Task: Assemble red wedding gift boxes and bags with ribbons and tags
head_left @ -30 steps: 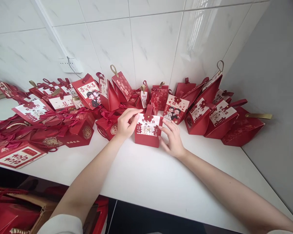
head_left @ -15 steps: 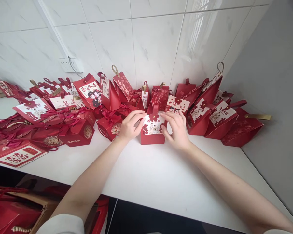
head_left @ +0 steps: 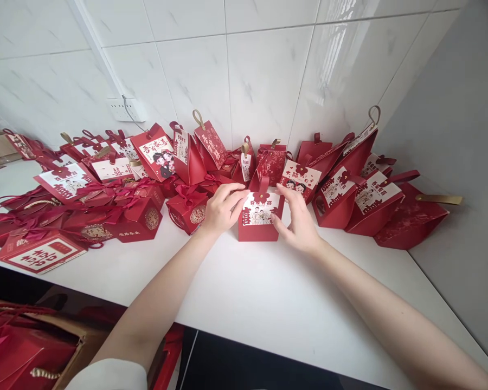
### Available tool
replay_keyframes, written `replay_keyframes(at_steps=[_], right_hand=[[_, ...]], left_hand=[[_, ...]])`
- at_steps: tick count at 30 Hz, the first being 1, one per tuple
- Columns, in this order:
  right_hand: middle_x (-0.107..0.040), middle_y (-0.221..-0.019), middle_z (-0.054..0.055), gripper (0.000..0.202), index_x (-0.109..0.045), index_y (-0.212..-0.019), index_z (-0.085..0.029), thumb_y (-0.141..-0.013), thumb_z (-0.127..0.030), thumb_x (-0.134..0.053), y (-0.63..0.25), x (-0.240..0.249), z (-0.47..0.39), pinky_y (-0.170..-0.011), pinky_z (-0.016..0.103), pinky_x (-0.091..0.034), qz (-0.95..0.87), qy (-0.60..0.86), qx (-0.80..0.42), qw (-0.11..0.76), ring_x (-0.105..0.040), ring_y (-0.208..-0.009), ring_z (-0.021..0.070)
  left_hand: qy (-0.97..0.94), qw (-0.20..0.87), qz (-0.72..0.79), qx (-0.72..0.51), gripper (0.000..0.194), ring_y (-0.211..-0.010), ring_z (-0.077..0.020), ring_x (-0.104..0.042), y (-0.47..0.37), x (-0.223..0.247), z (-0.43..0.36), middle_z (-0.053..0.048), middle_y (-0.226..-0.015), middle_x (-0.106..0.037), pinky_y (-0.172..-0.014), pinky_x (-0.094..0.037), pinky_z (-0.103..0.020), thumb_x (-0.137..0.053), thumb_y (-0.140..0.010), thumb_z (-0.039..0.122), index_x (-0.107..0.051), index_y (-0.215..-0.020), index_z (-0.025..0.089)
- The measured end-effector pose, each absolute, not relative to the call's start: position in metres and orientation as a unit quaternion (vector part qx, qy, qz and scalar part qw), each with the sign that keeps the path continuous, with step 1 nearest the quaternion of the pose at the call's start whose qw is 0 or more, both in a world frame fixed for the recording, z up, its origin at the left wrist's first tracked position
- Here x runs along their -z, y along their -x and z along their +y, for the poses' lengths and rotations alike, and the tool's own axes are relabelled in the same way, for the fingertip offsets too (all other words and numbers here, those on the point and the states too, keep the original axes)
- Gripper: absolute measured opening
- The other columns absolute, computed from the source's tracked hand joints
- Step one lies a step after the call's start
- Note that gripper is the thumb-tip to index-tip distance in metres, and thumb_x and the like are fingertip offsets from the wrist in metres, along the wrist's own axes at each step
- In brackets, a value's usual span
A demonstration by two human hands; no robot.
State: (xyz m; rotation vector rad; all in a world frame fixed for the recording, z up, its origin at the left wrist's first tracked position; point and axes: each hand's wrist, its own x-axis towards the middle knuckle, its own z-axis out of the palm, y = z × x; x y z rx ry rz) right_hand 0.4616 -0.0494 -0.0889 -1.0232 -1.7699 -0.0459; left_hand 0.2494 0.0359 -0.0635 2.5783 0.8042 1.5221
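A small red gift box with a white printed front and a red loop handle stands upright on the white table. My left hand is at its left side, fingertips touching the upper left edge, fingers bent but not wrapped round it. At the right side is my right hand, thumb and fingers apart, the thumb tip by the box's front edge. Just behind my right hand leans a red box with two cartoon faces. A red box with a round gold emblem sits left of my left hand.
Many red boxes with ribbons crowd the left of the white table. More boxes stand at the right near a grey panel. Behind is a tiled wall with a socket. A carton of red boxes is below left.
The fingers of my right hand have spread and moved slightly off the box. My left hand stays at the box's left edge. The whole view has shifted slightly.
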Motion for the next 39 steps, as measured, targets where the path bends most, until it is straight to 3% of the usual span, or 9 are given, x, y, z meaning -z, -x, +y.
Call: replay_keyframes(at_steps=[3, 6, 9, 12, 16, 19, 22, 25, 39], right_hand=[[-0.042, -0.140, 0.015, 0.072, -0.013, -0.153, -0.028, -0.093, -0.038, -0.051, -0.454, 0.115, -0.050, -0.097, 0.052, -0.049, -0.659, 0.408, -0.065, 0.629, -0.054, -0.117, 0.0284], [-0.039, -0.144, 0.015, 0.065, -0.013, -0.153, -0.030, -0.096, -0.037, -0.045, -0.447, 0.137, -0.053, -0.089, 0.047, -0.054, -0.630, 0.398, -0.157, 0.647, -0.064, -0.096, 0.0215], [-0.047, -0.140, 0.014, 0.058, -0.022, -0.150, -0.028, -0.098, -0.036, -0.044, -0.445, 0.141, -0.055, -0.092, 0.047, -0.053, -0.680, 0.369, -0.195, 0.603, -0.065, -0.093, 0.0203], [-0.050, -0.140, 0.013, 0.057, -0.026, -0.149, -0.027, -0.097, -0.035, -0.048, -0.444, 0.135, -0.058, -0.092, 0.045, -0.054, -0.755, 0.343, -0.215, 0.516, -0.065, -0.097, 0.0207], [-0.050, -0.143, 0.012, 0.059, -0.032, -0.148, -0.025, -0.093, -0.030, -0.054, -0.441, 0.130, -0.061, -0.098, 0.041, -0.051, -0.862, 0.290, -0.185, 0.372, -0.063, -0.110, 0.0206], [-0.061, -0.133, 0.009, 0.046, -0.049, -0.135, -0.023, -0.090, -0.025, -0.058, -0.437, 0.131, -0.062, -0.102, 0.041, -0.048, -0.905, 0.269, -0.121, 0.306, -0.060, -0.117, 0.0205], [-0.065, -0.125, 0.008, 0.032, -0.059, -0.121, -0.023, -0.090, -0.023, -0.059, -0.436, 0.133, -0.061, -0.101, 0.041, -0.047, -0.910, 0.277, -0.108, 0.289, -0.059, -0.117, 0.0201], [-0.064, -0.126, 0.009, 0.030, -0.060, -0.121, -0.022, -0.091, -0.022, -0.057, -0.437, 0.133, -0.060, -0.102, 0.042, -0.046, -0.904, 0.284, -0.141, 0.286, -0.059, -0.118, 0.0215], [-0.064, -0.126, 0.008, 0.029, -0.060, -0.121, -0.022, -0.093, -0.022, -0.054, -0.437, 0.131, -0.058, -0.104, 0.045, -0.044, -0.900, 0.286, -0.167, 0.282, -0.058, -0.117, 0.0232]], left_hand=[[-0.829, 0.035, 0.270, -0.489, 0.030, -0.117, -0.0222, -0.056, -0.250, 0.068, 0.040, -0.009, -0.123, -0.061, -0.103, -0.045, -0.039, -0.052, -0.093, 0.030, -0.066, -0.118, 0.026], [-0.820, 0.071, 0.285, -0.491, 0.037, -0.125, -0.0228, -0.050, -0.251, 0.073, 0.044, -0.010, -0.131, -0.057, -0.109, -0.039, -0.040, -0.048, -0.094, 0.030, -0.059, -0.129, 0.025], [-0.787, 0.152, 0.288, -0.524, 0.038, -0.127, -0.0231, -0.049, -0.251, 0.070, 0.042, -0.010, -0.132, -0.057, -0.111, -0.035, -0.040, -0.040, -0.097, 0.037, -0.059, -0.127, 0.022], [-0.752, 0.281, 0.267, -0.533, 0.048, -0.126, -0.0261, -0.051, -0.250, 0.060, 0.033, -0.010, -0.130, -0.060, -0.107, -0.040, -0.039, -0.035, -0.096, 0.050, -0.062, -0.124, 0.021], [-0.744, 0.410, 0.274, -0.452, 0.052, -0.107, -0.0293, -0.062, -0.245, 0.047, 0.029, -0.008, -0.110, -0.070, -0.091, -0.049, -0.033, -0.064, -0.079, 0.055, -0.067, -0.116, 0.018], [-0.716, 0.426, 0.319, -0.452, 0.039, -0.089, -0.0245, -0.066, -0.243, 0.049, 0.037, -0.005, -0.094, -0.073, -0.078, -0.050, -0.029, -0.071, -0.075, 0.049, -0.071, -0.097, 0.016], [-0.654, 0.481, 0.344, -0.471, 0.040, -0.078, -0.0220, -0.067, -0.243, 0.059, 0.048, -0.006, -0.085, -0.073, -0.072, -0.052, -0.030, -0.069, -0.076, 0.052, -0.071, -0.089, 0.014], [-0.609, 0.527, 0.351, -0.478, 0.046, -0.078, -0.0239, -0.069, -0.244, 0.072, 0.056, -0.009, -0.088, -0.075, -0.074, -0.054, -0.034, -0.074, -0.071, 0.053, -0.071, -0.094, 0.013], [-0.645, 0.564, 0.350, -0.379, 0.056, -0.107, -0.0310, -0.066, -0.240, 0.101, 0.068, -0.013, -0.116, -0.071, -0.096, -0.051, -0.045, -0.083, -0.064, 0.041, -0.068, -0.111, 0.014]])
